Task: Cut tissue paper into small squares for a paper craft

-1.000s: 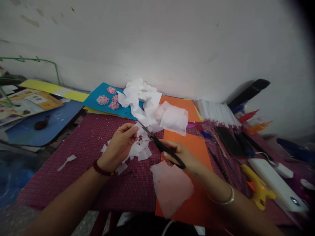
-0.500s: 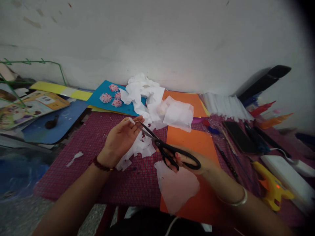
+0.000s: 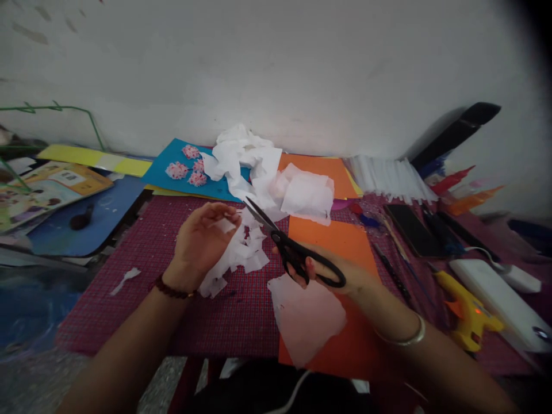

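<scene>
My right hand (image 3: 334, 276) grips black scissors (image 3: 293, 250) by the handles, blades together and pointing up-left toward my left hand. My left hand (image 3: 200, 241) pinches a small white paper piece (image 3: 227, 223) between thumb and fingers, just left of the blade tips. Below it lies a pile of white paper scraps (image 3: 241, 256) on the maroon checked cloth (image 3: 142, 282). A pale pink tissue sheet (image 3: 306, 319) rests under my right hand on an orange paper sheet (image 3: 340, 241).
Crumpled white tissue (image 3: 259, 167) lies by the wall, beside a blue card with pink paper flowers (image 3: 190, 169). At right are a black phone (image 3: 409, 230), pens, a yellow glue gun (image 3: 468, 310) and a white power bank (image 3: 495, 302). Books and coloured sheets (image 3: 47, 184) lie at left.
The scissor blades have closed and drawn slightly away from my left hand. My left hand has lifted a little with the small paper piece. The view shifted slightly.
</scene>
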The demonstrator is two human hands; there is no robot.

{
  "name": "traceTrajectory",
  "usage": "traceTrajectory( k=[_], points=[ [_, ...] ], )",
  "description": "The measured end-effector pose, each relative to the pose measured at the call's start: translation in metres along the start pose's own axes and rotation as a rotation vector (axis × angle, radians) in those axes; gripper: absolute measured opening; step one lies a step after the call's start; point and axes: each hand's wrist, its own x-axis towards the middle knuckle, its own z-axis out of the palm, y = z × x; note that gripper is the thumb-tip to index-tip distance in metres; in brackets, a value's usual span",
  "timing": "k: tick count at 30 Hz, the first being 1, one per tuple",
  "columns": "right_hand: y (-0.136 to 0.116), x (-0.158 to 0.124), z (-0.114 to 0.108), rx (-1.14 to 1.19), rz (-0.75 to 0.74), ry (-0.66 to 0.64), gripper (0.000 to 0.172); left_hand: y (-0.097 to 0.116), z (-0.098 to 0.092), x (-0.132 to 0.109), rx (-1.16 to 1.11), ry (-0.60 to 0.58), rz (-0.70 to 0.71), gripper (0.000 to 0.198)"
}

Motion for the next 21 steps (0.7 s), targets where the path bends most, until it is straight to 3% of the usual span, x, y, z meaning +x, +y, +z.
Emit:
traceTrajectory(
  k=[3, 9, 16, 21],
  points=[
    [0.003, -0.001, -0.006, -0.018, -0.009, -0.020, 0.055, 0.009, -0.005, 0.003, 0.037, 0.040, -0.007, 0.021],
    [-0.006, -0.002, -0.006, -0.131, 0.042, -0.041, 0.057, 0.014, -0.005, 0.001, 0.037, -0.029, 0.012, 0.028],
    [-0.016, -0.004, -0.007, -0.178, 0.115, -0.054, 0.064, 0.011, -0.003, 0.000, 0.116, -0.075, 0.089, 0.021],
    [-0.014, -0.008, -0.005, -0.089, 0.052, -0.013, 0.048, 0.006, -0.007, 0.003, 0.303, -0.009, 0.200, 0.024]
  ],
)
